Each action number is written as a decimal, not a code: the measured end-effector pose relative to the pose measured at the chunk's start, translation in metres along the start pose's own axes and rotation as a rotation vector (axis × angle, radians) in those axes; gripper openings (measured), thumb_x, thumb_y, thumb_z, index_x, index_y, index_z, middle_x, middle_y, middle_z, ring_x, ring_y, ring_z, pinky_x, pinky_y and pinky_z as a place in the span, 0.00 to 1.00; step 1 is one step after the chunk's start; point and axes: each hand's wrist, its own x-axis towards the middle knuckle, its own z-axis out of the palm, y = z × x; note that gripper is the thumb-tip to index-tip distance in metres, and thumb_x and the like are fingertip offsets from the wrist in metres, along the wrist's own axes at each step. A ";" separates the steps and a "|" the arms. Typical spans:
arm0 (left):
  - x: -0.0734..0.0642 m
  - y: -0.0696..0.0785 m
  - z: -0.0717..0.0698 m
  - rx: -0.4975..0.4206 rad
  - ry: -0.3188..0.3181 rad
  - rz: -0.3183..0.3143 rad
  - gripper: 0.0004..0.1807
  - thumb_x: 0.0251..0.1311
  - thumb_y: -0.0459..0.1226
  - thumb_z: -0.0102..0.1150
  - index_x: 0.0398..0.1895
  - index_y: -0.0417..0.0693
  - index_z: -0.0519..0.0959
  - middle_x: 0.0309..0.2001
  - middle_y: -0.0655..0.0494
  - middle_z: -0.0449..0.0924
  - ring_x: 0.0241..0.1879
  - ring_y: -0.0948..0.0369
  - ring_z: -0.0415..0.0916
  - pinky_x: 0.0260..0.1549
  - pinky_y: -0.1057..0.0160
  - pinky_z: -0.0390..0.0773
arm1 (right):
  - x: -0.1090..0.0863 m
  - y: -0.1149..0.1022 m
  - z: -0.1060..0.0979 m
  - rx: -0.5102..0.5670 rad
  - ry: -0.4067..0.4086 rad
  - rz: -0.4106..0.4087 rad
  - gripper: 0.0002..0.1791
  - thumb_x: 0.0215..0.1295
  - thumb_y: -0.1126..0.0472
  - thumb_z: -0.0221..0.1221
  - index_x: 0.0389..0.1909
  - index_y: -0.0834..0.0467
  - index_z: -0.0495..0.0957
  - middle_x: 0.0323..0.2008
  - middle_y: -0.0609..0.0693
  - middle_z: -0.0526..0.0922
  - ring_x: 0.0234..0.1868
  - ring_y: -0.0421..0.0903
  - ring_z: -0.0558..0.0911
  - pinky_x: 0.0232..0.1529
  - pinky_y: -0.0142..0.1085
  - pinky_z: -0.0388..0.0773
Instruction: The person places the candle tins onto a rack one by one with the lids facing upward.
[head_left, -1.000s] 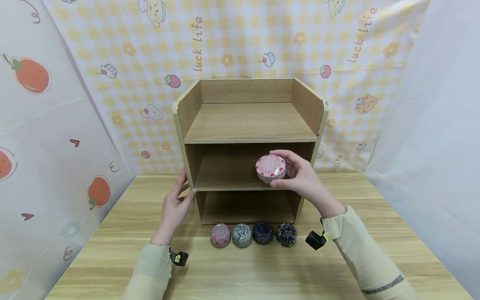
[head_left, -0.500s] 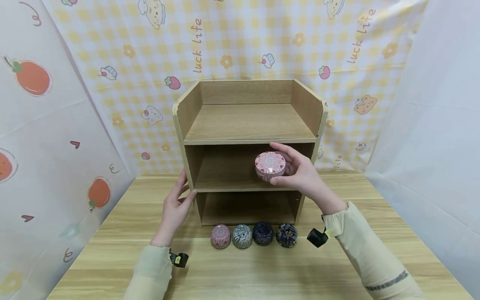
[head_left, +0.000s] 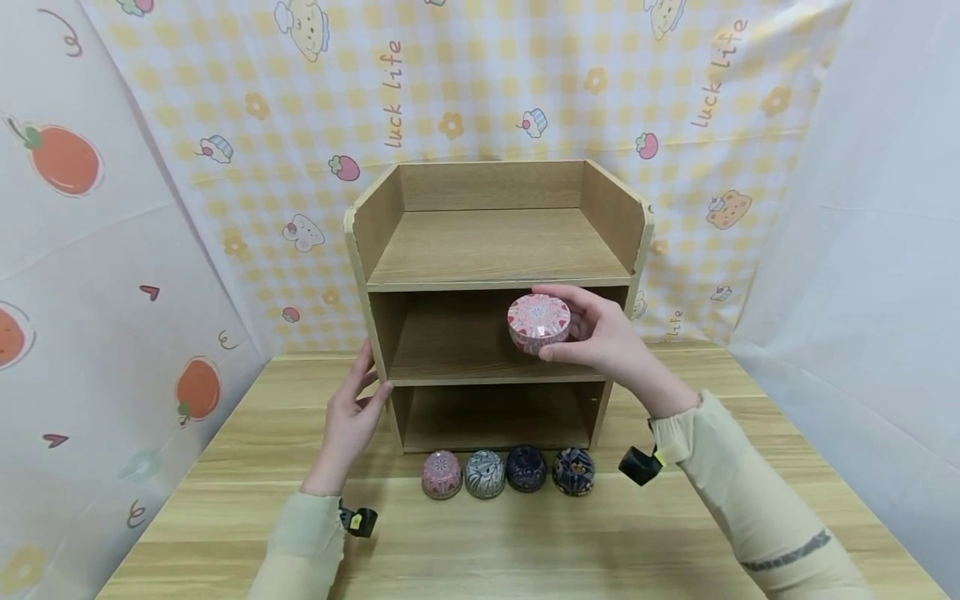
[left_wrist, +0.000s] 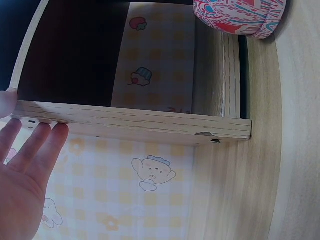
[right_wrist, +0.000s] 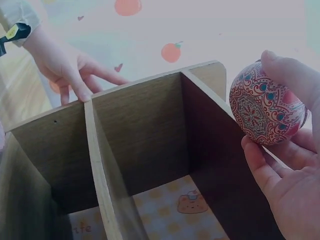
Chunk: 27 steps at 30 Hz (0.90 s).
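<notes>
My right hand (head_left: 600,337) pinches a pink tin (head_left: 538,323).
My left hand (head_left: 351,417), fingers extended, touches the shelf (head_left: 498,246); four tins (head_left: 525,468) below.

Shelf (head_left: 495,250) common to all views

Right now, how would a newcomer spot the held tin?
Find the wooden shelf unit. In the head view, against its middle opening, the right hand holds a pink-red patterned tin. Unlike the four tins on the table, it is held aloft.
</notes>
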 end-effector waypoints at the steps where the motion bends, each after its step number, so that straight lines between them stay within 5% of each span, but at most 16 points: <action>1: 0.000 0.000 0.000 0.000 0.000 0.000 0.36 0.58 0.20 0.58 0.71 0.35 0.59 0.64 0.32 0.67 0.52 0.37 0.73 0.40 0.75 0.77 | 0.000 -0.001 0.000 -0.004 -0.003 -0.001 0.42 0.45 0.77 0.71 0.65 0.68 0.67 0.55 0.58 0.77 0.50 0.45 0.79 0.48 0.33 0.78; 22: -0.002 -0.002 0.003 -0.019 -0.003 -0.041 0.38 0.60 0.20 0.56 0.73 0.40 0.56 0.65 0.35 0.65 0.54 0.38 0.72 0.40 0.76 0.76 | 0.018 -0.019 -0.003 -0.062 -0.086 -0.034 0.40 0.48 0.75 0.71 0.64 0.66 0.68 0.59 0.58 0.75 0.56 0.49 0.77 0.55 0.37 0.76; 27: -0.002 -0.020 0.006 -0.021 -0.004 -0.028 0.39 0.60 0.20 0.56 0.74 0.43 0.56 0.66 0.37 0.65 0.55 0.38 0.72 0.40 0.78 0.75 | 0.020 -0.023 -0.005 -0.056 -0.083 -0.053 0.40 0.47 0.76 0.71 0.64 0.68 0.67 0.57 0.59 0.75 0.55 0.49 0.77 0.54 0.37 0.76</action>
